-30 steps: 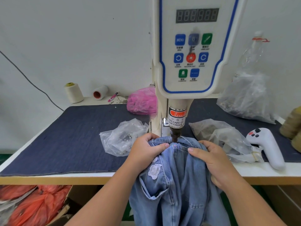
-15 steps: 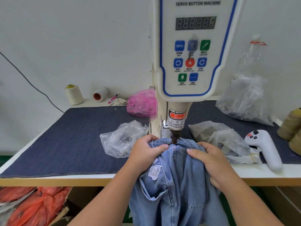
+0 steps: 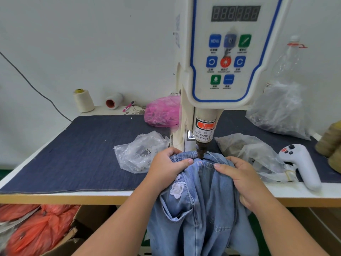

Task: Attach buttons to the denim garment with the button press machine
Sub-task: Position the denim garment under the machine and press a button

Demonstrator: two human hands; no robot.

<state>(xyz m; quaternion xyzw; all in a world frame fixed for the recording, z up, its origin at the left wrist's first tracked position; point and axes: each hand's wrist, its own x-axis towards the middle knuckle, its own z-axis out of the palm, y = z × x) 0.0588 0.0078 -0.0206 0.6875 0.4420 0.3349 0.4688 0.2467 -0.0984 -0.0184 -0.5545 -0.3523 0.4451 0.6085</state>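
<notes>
Under the press head (image 3: 200, 151), both hands, left hand (image 3: 167, 166) and right hand (image 3: 239, 177), clutch the denim (image 3: 201, 200); thumbs sit near enough that a slipping fold might get them pinched.

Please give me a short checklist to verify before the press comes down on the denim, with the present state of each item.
1. Denim lies under the punch: ok.
2. Left hand grips the waistband: ok.
3. Right hand grips the waistband: ok.
4. Thumbs stay clear of the punch: cannot tell, both lie close beside it.
5. Button loaded in the die: cannot tell, hidden by the fabric.
6. Display shows a count: cannot tell, digits unreadable.
</notes>
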